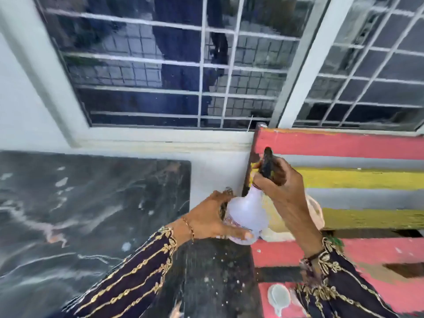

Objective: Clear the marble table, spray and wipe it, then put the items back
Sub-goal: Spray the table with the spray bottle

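Observation:
The dark marble table [87,203] with pale veins fills the lower left, its top bare. A translucent white spray bottle [249,211] with a black trigger head [268,164] is held above the gap between table and bench. My left hand [207,220] cups the bottle's round body from the left. My right hand [282,187] wraps the neck and the black head from the right. Both sleeves are dark with gold embroidery.
A slatted bench [344,145] painted pink and yellow stands to the right. A small white hand mirror [278,297] lies on its seat, and a pale object [317,214] sits behind my right hand. A barred window [183,65] and white wall lie ahead. Dark speckled floor [213,276] lies below.

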A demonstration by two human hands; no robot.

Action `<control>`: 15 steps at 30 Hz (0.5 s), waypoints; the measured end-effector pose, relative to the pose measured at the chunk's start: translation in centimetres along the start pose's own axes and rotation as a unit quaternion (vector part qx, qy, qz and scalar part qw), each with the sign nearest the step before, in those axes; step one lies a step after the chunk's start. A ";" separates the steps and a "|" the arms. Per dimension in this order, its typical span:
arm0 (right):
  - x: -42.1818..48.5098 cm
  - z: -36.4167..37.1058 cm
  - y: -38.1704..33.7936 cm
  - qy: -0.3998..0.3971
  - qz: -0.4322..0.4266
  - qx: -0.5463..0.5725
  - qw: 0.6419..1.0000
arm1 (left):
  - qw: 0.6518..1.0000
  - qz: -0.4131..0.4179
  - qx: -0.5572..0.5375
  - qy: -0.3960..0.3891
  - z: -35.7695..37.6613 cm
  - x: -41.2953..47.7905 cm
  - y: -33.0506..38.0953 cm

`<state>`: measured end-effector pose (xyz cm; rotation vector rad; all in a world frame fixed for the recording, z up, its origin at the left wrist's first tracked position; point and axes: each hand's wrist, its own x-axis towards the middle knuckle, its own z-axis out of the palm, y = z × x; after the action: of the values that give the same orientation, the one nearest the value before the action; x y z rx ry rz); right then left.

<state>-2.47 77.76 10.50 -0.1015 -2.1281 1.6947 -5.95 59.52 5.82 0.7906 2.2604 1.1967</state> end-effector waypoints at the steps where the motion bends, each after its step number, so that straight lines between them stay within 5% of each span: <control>1: -0.9 2.6 -1.5 -0.005 0.000 0.025 1.000 | 1.000 -0.014 0.019 0.015 -1.2 -2.7 -0.1; 10: -5.3 21.1 -9.2 -0.033 0.052 0.042 0.997 | 0.959 -0.095 0.069 0.257 -8.2 -16.7 -3.3; 15: -5.4 26.7 -10.0 -0.048 0.062 0.064 0.995 | 0.956 -0.118 0.050 0.265 -11.7 -20.6 -5.7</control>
<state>-5.26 49.04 13.92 -0.1185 -2.1141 1.9393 0.16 36.27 9.61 0.2264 2.7651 1.2986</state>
